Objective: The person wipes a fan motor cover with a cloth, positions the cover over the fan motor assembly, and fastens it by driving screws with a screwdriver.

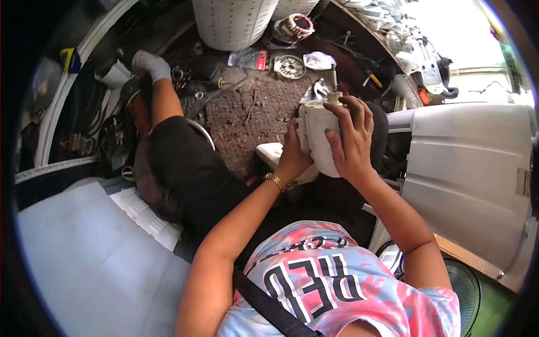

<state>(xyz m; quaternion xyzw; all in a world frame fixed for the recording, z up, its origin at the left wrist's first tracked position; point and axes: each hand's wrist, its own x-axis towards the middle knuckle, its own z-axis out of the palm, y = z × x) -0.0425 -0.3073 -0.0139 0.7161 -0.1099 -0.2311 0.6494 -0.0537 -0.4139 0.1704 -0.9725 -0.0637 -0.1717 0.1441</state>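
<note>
A white, rounded motor housing (325,149) with a thin metal shaft (335,78) standing up from its top rests by my lap. My left hand (293,154) grips the housing's left side, a gold-coloured bracelet on that wrist. From the right, my right hand (353,132) wraps round it, with fingertips bent over the top rim near the base of the shaft. Dark smudges mark some fingertips. Just below and left of the housing, another white part (270,153) is partly hidden by my left hand. A silvery piece (321,89) shows behind the housing.
On the dirty brown floor (230,121) lie a round metal end cover (289,66), a copper-wound stator (300,26) and a red-labelled plastic packet (248,58). A perforated white drum (233,22) stands behind. White panels flank me; a fan (463,286) is at lower right.
</note>
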